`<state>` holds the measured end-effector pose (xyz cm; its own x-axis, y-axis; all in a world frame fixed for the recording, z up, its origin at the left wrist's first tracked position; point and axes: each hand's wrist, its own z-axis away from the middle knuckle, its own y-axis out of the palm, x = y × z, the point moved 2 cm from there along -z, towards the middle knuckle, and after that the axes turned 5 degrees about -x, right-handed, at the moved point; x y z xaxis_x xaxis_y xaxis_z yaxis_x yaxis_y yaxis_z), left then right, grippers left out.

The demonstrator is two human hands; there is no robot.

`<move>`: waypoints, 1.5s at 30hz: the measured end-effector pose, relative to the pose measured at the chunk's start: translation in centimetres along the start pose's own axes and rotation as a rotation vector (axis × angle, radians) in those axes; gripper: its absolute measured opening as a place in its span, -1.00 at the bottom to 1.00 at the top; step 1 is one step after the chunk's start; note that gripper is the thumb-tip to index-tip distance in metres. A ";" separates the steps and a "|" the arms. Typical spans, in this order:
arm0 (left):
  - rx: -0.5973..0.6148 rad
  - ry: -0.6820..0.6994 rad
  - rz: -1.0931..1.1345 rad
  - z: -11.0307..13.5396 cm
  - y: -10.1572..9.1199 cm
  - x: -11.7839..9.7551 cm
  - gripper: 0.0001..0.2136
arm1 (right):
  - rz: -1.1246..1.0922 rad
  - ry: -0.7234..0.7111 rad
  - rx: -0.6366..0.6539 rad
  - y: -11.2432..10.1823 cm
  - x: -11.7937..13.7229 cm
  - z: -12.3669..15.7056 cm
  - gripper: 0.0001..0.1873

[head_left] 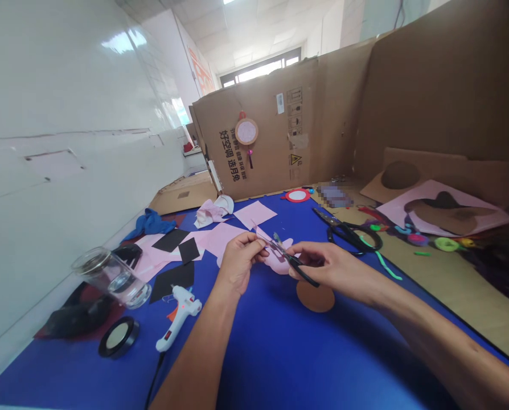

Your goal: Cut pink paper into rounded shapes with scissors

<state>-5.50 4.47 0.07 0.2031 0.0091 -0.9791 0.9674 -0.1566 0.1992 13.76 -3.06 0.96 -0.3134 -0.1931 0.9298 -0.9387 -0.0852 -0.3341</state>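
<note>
My left hand (242,259) pinches a small piece of pink paper (261,232) between thumb and fingers. In my right hand (327,265) is a small pair of scissors with dark handles (299,267), its blades pointing left at the paper close to my left fingertips. Beneath the blades lies a larger pink paper shape with a curved edge (280,263); whether it joins the pinched piece I cannot tell. Just below my right hand, a round brown cardboard disc (316,297) rests on the blue table mat (263,347).
To the left stand a white glue gun (180,316), a tape roll (118,337) and a tilted glass with water (113,279). Black paper (173,280) and pink sheets (255,215) lie behind. Large black scissors (351,232) sit at right. Cardboard walls (271,136) enclose the back.
</note>
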 end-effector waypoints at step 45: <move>0.052 -0.071 0.051 -0.1 -0.3 -0.2 -0.84 | 0.352 -0.241 -0.145 0.0 -0.3 0.3 -0.63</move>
<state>-5.83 4.66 0.25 0.2390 -0.0700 -0.9685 0.9465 -0.2060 0.2485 13.91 -3.31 0.61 -0.5913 -0.4096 0.6947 -0.7964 0.1610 -0.5829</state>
